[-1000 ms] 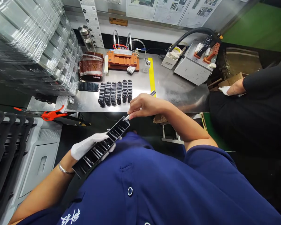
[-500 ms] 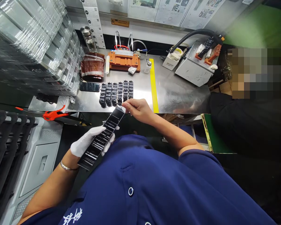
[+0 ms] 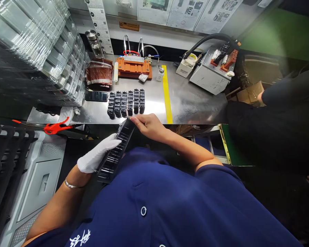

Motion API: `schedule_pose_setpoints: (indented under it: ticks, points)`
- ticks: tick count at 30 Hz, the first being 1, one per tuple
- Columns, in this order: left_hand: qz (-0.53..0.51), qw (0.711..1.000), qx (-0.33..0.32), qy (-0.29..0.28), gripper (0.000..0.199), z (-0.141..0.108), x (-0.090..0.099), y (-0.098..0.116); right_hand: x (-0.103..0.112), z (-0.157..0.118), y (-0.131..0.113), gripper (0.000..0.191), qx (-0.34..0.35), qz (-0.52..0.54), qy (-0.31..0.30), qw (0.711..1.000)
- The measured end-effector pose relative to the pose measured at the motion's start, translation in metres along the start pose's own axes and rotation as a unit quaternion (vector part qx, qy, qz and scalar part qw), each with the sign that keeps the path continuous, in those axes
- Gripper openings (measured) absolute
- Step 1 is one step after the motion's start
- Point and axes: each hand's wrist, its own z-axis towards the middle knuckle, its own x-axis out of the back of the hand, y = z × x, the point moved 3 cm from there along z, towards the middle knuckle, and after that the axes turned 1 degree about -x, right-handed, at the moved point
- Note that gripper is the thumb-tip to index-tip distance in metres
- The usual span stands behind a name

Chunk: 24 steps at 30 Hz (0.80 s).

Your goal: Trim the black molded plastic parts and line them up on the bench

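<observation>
My left hand (image 3: pixel 100 153), in a white glove, is closed around a long black slotted plastic part (image 3: pixel 113 154), with the thumb over its near side. The part is tilted, and its interior is split by several cross ribs. At its far end my bare right hand (image 3: pixel 151 126) pinches the corner between thumb and fingers. Anything small between those fingertips is hidden. Just beyond the part, rows of small black plastic pieces (image 3: pixel 126 103) stand on the metal table (image 3: pixel 195 109).
Behind the rows sit an orange fixture (image 3: pixel 134 67), a small dispenser bottle (image 3: pixel 160 73) and a phone (image 3: pixel 96 96). Wrapped trays (image 3: pixel 46 51) are stacked at left, above a red air gun (image 3: pixel 56 127). Yellow tape (image 3: pixel 167 96) crosses the table. A grey machine (image 3: pixel 211 73) and another person (image 3: pixel 285 113) are at right.
The black slotted part has turned steeper, its ribbed inside now more angled away. My right hand has shifted slightly left and down, onto its far corner. The view has moved a little.
</observation>
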Motion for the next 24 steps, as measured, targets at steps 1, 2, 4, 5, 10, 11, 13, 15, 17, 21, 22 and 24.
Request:
schedule_pose_setpoints:
  ticks: [1,2,4,5,10,11,13,15,17,21,22,24]
  points:
    - [0.001,1.0,0.001,-0.001,0.044,0.0,0.0,-0.001,0.0,-0.001,0.0,0.045,0.0,-0.01,-0.006,1.0]
    - [0.002,1.0,0.001,-0.003,0.045,0.001,0.0,-0.001,0.0,-0.001,0.0,0.045,0.003,-0.017,-0.011,1.0]
    - [0.001,1.0,0.001,-0.004,0.046,0.002,0.0,0.0,0.0,-0.001,0.001,0.046,0.015,-0.02,-0.018,1.0]
    - [0.001,1.0,0.004,0.0,0.047,0.003,0.0,0.0,0.001,-0.001,0.002,0.047,0.026,-0.016,-0.023,0.999]
    - [0.092,0.979,-0.136,0.122,0.058,0.013,0.009,0.009,0.013,0.002,0.005,0.058,0.087,0.043,0.042,0.994]
    - [0.134,0.956,-0.19,0.179,0.062,0.013,0.013,0.01,0.016,0.001,0.005,0.059,0.098,0.037,0.06,0.993]
    - [0.214,0.897,-0.258,0.289,0.072,0.012,0.018,0.007,0.019,-0.002,0.002,0.06,0.127,-0.006,0.063,0.99]
    - [0.266,0.853,-0.283,0.349,0.08,0.01,0.019,0.001,0.02,-0.006,-0.002,0.061,0.155,-0.069,0.041,0.985]
    - [0.297,0.828,-0.307,0.364,0.082,0.006,0.016,-0.006,0.019,-0.011,-0.004,0.061,0.18,-0.121,0.024,0.976]
    - [0.345,0.792,-0.338,0.374,0.08,0.001,0.012,-0.013,0.016,-0.019,-0.006,0.061,0.23,-0.172,0.003,0.958]
    - [0.351,0.785,-0.345,0.375,0.08,0.0,0.012,-0.014,0.015,-0.02,-0.006,0.061,0.24,-0.177,-0.002,0.955]
    - [0.352,0.783,-0.357,0.369,0.08,0.001,0.013,-0.017,0.014,-0.022,-0.006,0.062,0.253,-0.184,-0.008,0.95]
